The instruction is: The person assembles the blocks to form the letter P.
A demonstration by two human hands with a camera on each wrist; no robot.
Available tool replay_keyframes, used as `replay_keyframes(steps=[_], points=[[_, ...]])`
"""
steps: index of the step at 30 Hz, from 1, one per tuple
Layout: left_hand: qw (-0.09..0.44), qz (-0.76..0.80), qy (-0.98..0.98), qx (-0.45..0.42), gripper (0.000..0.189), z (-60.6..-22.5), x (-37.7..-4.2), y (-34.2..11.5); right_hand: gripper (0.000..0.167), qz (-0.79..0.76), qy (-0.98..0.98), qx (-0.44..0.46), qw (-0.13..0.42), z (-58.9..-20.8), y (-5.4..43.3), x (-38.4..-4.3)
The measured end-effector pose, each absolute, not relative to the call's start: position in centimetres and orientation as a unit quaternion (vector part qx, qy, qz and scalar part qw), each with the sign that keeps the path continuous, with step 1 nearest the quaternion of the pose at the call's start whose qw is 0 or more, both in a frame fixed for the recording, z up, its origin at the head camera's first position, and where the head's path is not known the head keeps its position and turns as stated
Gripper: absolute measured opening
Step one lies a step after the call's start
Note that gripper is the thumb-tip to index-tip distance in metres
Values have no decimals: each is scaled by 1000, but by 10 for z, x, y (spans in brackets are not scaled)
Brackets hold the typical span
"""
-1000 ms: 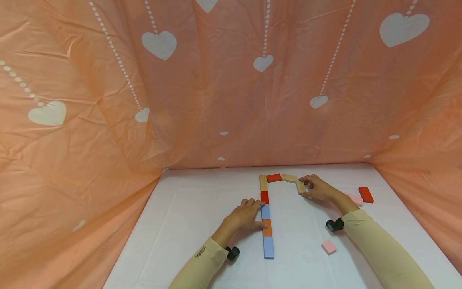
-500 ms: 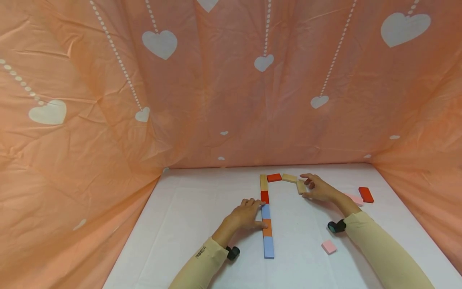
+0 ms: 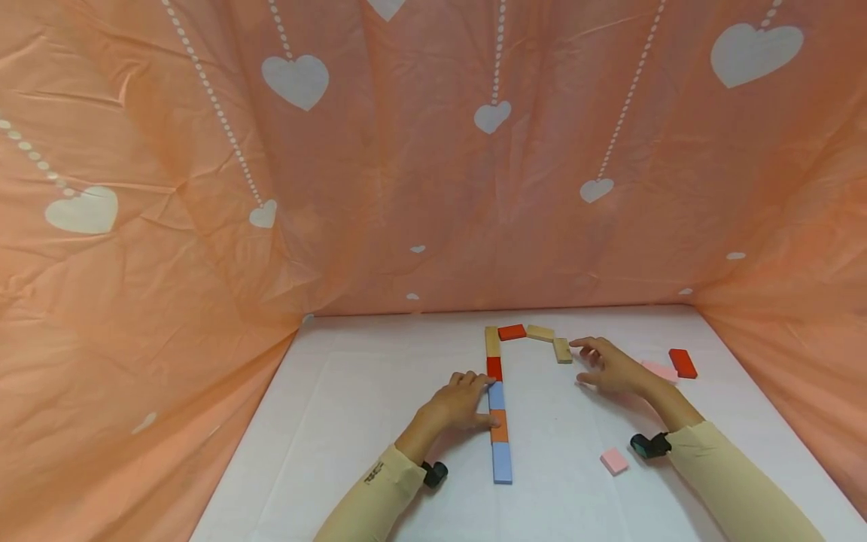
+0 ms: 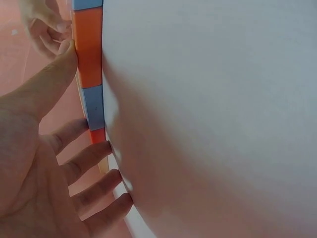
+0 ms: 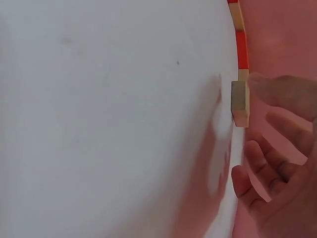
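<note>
My left grip (image 3: 459, 405) lay unclenched, its thumb touching the orange block (image 3: 501, 433) between two blue blocks (image 3: 502, 463); my right grip (image 3: 611, 369), fingers loosely parted, hovered just beside a wooden block (image 3: 563, 351) on the counter (image 3: 366, 376).

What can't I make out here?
Head view: part of a flat pink block, behind the right forearm.
Head view: dark lettering on the left beige cloth sleeve, too small.
Left wrist view: flat blue block, cut off by the top edge.
Left wrist view: beige wooden block, mostly behind the left hand.
</note>
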State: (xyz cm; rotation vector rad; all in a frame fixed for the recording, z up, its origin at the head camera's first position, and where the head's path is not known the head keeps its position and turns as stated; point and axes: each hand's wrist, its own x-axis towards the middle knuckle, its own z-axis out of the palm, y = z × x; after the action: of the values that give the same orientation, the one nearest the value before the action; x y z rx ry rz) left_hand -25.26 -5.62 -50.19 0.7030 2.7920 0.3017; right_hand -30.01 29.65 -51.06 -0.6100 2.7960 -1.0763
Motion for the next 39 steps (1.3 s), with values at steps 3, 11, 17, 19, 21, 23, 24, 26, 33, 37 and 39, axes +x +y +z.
replay_keyframes(steps=[3, 11, 17, 19, 21, 23, 24, 26, 33, 37, 39], points=[[123, 107, 957, 242, 81, -501, -252, -56, 61, -353, 912, -201, 46, -508, 299, -290], [120, 106, 958, 238, 82, -503, -252, -57, 53, -371, 901, -221, 42, -507, 304, -259], [118, 107, 958, 238, 83, -503, -250, -57, 49, -385, 884, -265, 4, -511, 308, -238], [117, 107, 958, 239, 83, -503, -250, -57, 48, -387, 882, -269, 1, -511, 309, -232], [117, 107, 958, 240, 82, -503, -250, -56, 47, -385, 883, -270, 0, -511, 310, -227], [117, 107, 958, 240, 82, -502, -250, -56, 47, -382, 886, -263, 8, -510, 311, -222], [118, 107, 958, 239, 82, -503, -250, -56, 47, -382, 887, -260, 15, -510, 312, -220], [118, 108, 958, 239, 82, -503, -251, -56, 47, -379, 888, -258, 22, -510, 314, -215], [120, 109, 957, 239, 82, -504, -251, -57, 46, -404, 871, -278, 43, -512, 321, -201], [119, 110, 957, 239, 82, -505, -252, -57, 47, -421, 866, -257, 86, -513, 323, -194], [117, 110, 957, 240, 82, -505, -252, -57, 48, -423, 867, -245, 101, -513, 324, -192]])
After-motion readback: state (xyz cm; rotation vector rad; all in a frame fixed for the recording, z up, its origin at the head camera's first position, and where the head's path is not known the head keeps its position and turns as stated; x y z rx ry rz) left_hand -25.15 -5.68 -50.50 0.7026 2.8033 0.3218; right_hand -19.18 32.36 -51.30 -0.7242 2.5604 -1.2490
